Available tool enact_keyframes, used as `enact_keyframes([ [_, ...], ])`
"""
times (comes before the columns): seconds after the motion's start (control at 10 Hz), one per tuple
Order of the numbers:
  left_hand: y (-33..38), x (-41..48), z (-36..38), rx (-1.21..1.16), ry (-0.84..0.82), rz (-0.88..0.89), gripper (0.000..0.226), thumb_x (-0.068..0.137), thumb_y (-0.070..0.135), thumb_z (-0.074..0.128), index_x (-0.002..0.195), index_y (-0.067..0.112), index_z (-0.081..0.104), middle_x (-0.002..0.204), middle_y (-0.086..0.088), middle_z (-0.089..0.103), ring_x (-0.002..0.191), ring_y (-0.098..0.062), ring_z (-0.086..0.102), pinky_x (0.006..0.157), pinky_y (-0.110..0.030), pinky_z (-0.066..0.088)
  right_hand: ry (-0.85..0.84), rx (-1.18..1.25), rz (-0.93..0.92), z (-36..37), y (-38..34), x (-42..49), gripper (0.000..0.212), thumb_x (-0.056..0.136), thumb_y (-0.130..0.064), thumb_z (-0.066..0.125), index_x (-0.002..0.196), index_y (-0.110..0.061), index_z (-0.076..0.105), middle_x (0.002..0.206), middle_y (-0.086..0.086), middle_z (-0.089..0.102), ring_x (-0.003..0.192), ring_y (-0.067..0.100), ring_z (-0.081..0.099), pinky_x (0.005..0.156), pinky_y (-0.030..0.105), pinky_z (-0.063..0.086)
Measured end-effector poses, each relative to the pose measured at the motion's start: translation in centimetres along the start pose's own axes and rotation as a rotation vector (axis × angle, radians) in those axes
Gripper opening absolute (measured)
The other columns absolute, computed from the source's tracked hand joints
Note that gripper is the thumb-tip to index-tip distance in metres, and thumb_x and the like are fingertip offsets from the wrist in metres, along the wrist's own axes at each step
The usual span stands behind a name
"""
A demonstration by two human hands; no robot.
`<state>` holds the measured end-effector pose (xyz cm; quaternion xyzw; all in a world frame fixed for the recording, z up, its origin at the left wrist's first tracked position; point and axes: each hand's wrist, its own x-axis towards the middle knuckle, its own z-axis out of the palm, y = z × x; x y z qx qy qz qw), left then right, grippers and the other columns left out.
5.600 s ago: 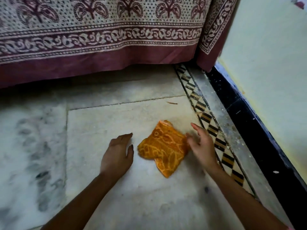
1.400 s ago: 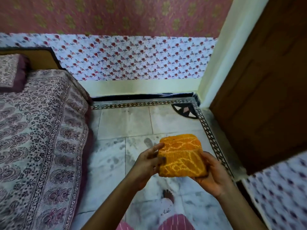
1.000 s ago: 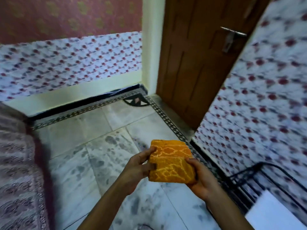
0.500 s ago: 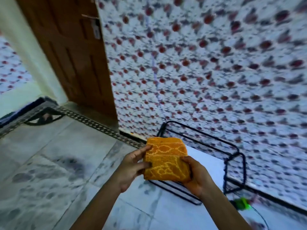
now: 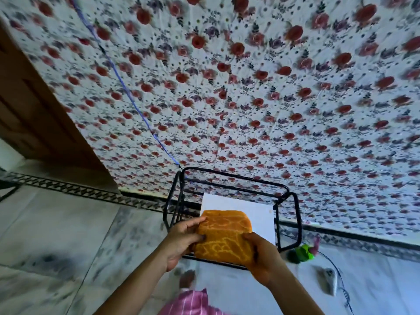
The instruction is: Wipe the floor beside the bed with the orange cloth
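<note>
Folded orange cloth (image 5: 223, 238) held in air between both hands, near-square, no clear long axis. Left hand (image 5: 181, 241): fingers clamped on left edge. Right hand (image 5: 263, 255): fingers clamped on lower right corner. Both equally near. Floor (image 5: 56, 235) below; bed out of view.

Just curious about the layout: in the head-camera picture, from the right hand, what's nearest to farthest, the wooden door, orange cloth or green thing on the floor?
1. The orange cloth: held in the right hand.
2. The green thing: on the floor, to its right.
3. The wooden door: far left.
</note>
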<state>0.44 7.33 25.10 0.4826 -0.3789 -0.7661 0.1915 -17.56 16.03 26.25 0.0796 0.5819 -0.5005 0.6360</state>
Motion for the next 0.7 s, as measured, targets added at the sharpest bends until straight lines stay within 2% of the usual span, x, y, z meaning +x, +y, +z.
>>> enact_keyframes([
  [0.1,-1.0,5.6,-1.2,0.041,0.029,-0.097,0.045,0.081,-0.012,0.056,0.117,0.015,0.058,0.108,-0.011,0.063,0.089,-0.022,0.063,0.059,-0.023,0.052,0.057,-0.027,0.055,0.3,-0.5,4.7,0.014,0.092,-0.003,0.048,0.103,0.001,0.056,0.088,0.019,0.069,0.080,0.035,0.064,0.057,0.039,0.054],
  [0.2,-2.6,11.1,-2.6,0.107,0.066,-0.186,0.042,0.081,-0.008,0.060,0.119,0.009,0.059,0.108,-0.015,0.065,0.092,-0.027,0.064,0.064,-0.028,0.053,0.147,-0.083,0.122,1.0,-0.9,9.1,0.010,0.092,0.001,0.045,0.095,0.003,0.054,0.089,0.019,0.063,0.081,0.036,0.059,0.066,0.045,0.049],
  [0.3,-3.4,15.6,-3.5,0.273,0.102,-0.178,0.041,0.079,0.001,0.066,0.118,0.014,0.060,0.114,-0.014,0.063,0.098,-0.026,0.063,0.076,-0.035,0.055,0.218,-0.183,0.112,2.0,-1.3,13.4,0.019,0.089,0.006,0.041,0.076,0.000,0.054,0.053,0.011,0.060,0.058,0.025,0.057,0.060,0.039,0.047],
  [0.4,-3.7,18.7,-3.9,0.346,0.119,-0.103,0.043,0.078,0.004,0.070,0.117,0.016,0.059,0.119,-0.012,0.061,0.104,-0.025,0.060,0.089,-0.042,0.051,0.262,-0.292,0.032,2.5,-2.1,17.4,0.027,0.086,0.007,0.042,0.064,-0.007,0.050,0.042,0.000,0.049,0.045,0.015,0.048,0.053,0.028,0.041],
  [0.5,-4.1,20.7,-4.1,0.404,0.119,-0.064,0.050,0.077,0.010,0.073,0.123,0.014,0.055,0.123,-0.009,0.059,0.109,-0.021,0.057,0.092,-0.038,0.049,0.276,-0.249,0.092,1.7,-2.6,20.6,0.010,0.089,-0.001,0.049,0.090,-0.011,0.051,0.056,-0.001,0.052,0.048,0.009,0.048,0.052,0.024,0.041],
  [0.6,-5.8,21.3,-4.5,0.627,0.115,-0.131,0.051,0.081,0.015,0.069,0.129,0.012,0.050,0.129,-0.006,0.054,0.118,-0.022,0.051,0.095,-0.031,0.042,0.351,-0.306,0.223,-0.3,-1.9,21.9,0.017,0.091,-0.020,0.056,0.106,-0.019,0.048,0.083,0.005,0.047,0.064,0.016,0.044,0.056,0.025,0.031],
  [0.7,-7.0,20.0,-4.7,0.645,0.116,-0.201,0.045,0.085,0.014,0.063,0.128,0.013,0.050,0.128,-0.007,0.055,0.112,-0.022,0.055,0.093,-0.031,0.045,0.346,-0.411,0.166,-1.6,-1.2,21.7,0.025,0.091,-0.016,0.055,0.114,-0.021,0.047,0.086,0.008,0.051,0.060,0.015,0.040,0.048,0.018,0.022],
])
